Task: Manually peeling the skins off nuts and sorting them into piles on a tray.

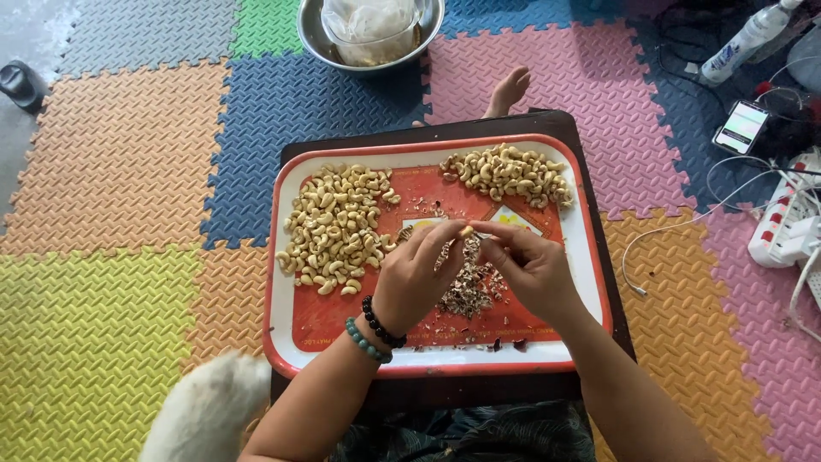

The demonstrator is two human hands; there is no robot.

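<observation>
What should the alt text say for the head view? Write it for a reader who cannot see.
Both hands, left hand and right hand, pinch one cashew together above a red tray. The tray holds two cashew piles and a heap of shell scraps, on coloured foam mats.

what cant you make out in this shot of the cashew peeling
Head view only:
- Nut: mostly hidden by left hand and right hand fingertips.
- Steel bowl: cut off by top edge; bagged contents unclear.
- Phone screen: too small.
- White furry shape: cut off at bottom.
</observation>
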